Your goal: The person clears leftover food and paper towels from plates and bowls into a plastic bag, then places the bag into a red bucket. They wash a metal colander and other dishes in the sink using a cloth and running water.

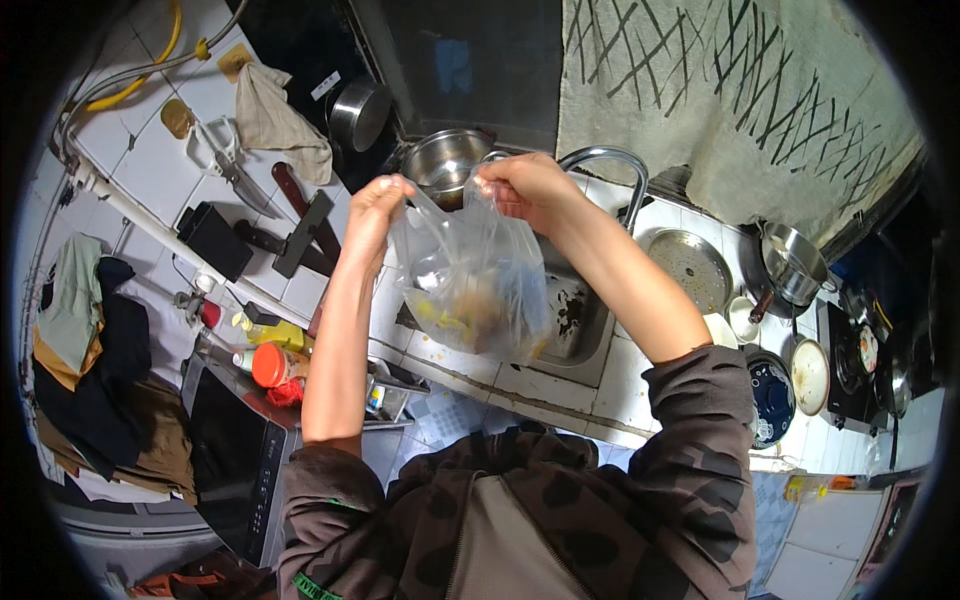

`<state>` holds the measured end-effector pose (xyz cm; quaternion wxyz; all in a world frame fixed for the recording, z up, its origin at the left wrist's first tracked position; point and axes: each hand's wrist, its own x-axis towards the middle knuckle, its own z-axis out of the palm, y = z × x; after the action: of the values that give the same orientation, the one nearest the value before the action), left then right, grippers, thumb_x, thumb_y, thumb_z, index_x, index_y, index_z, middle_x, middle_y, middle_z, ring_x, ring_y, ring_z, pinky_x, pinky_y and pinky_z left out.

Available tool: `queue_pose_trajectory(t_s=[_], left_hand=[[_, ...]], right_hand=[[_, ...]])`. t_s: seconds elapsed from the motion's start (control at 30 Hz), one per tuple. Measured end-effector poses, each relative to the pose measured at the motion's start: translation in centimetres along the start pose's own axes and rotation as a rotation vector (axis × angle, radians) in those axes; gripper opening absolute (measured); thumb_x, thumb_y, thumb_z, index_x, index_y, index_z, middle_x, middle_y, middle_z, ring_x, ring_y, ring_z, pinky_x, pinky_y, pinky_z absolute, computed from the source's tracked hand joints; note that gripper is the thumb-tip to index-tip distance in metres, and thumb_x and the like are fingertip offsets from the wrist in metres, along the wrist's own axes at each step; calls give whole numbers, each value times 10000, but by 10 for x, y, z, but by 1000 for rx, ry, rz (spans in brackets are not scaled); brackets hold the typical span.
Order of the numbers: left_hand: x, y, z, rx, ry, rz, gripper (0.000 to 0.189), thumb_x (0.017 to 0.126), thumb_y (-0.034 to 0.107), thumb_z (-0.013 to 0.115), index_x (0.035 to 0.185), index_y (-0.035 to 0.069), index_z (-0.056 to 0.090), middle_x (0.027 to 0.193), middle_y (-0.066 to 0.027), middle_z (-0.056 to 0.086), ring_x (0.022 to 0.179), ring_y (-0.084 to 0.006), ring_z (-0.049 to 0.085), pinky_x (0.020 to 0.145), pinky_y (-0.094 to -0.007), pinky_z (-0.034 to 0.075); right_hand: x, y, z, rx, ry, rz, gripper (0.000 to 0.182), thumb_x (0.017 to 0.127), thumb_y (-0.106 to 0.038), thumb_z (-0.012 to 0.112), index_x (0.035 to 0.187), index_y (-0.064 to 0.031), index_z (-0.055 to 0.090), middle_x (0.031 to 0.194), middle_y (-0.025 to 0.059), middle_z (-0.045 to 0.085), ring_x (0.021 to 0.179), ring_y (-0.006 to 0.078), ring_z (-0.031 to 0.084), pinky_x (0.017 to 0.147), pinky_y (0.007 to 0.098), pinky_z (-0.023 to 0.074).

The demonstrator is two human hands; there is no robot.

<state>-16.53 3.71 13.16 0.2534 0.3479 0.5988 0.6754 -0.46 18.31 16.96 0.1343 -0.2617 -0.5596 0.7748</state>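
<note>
A clear plastic bag (476, 277) hangs between my two hands in front of me, over the tiled counter's edge and the left part of the sink. Yellowish and brownish bits lie in its lower part; what they are cannot be told. My left hand (379, 214) pinches the bag's upper left corner. My right hand (525, 187) grips the gathered upper right part. Behind the bag, the stainless steel sink (589, 330) shows partly, with dark scraps on its floor. A steel pot (448, 161) stands beyond the bag, near the curved chrome faucet (611, 154).
Right of the sink are a perforated steel tray (690, 270), a white cup (742, 319), a dark blue patterned bowl (771, 397), a steel saucepan (791, 259) and a gas stove (847, 367). Scissors (229, 165) and knives (300, 202) hang on the left wall, above a red-lidded jar (277, 365).
</note>
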Motion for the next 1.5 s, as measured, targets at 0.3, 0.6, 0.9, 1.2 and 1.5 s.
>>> queue_pose_trajectory(t_s=[0.3, 0.6, 0.9, 1.2, 1.5], left_hand=[[-51, 2, -10, -127, -296, -391, 256, 767, 13, 388, 897, -88, 584, 720, -87, 570, 641, -140, 540, 595, -251, 453], [-77, 15, -44, -316, 91, -250, 265, 690, 23, 399, 901, -84, 518, 996, -230, 572, 608, -155, 534, 591, -239, 472], [-113, 32, -56, -287, 457, -88, 264, 656, 31, 392, 840, -87, 541, 981, -219, 583, 622, -137, 516, 580, -229, 434], [-202, 85, -64, -98, 781, 192, 273, 665, 57, 420, 855, -84, 557, 996, -230, 581, 603, -111, 524, 601, -200, 419], [-323, 70, -78, 59, 1115, 103, 203, 651, 108, 471, 753, -43, 560, 870, -216, 604, 607, -110, 506, 597, -201, 379]], right_hand=[[23, 65, 32, 68, -221, 51, 92, 711, -105, 573, 758, -39, 617, 659, 16, 583, 563, 84, 528, 533, 213, 419], [65, 55, 38, -94, -416, -139, 63, 683, -63, 599, 679, -39, 542, 568, -22, 470, 516, 50, 435, 461, 206, 339], [90, 30, 101, -231, -495, -16, 70, 706, -64, 575, 762, -25, 589, 617, -9, 529, 542, 50, 460, 528, 203, 382], [48, 20, 166, -68, -1038, -8, 94, 763, -73, 535, 811, 4, 560, 730, 13, 536, 610, 53, 455, 584, 190, 381], [-19, 98, 230, -75, -1205, 166, 101, 783, -83, 485, 834, -14, 541, 722, 26, 524, 638, 93, 462, 605, 223, 374]])
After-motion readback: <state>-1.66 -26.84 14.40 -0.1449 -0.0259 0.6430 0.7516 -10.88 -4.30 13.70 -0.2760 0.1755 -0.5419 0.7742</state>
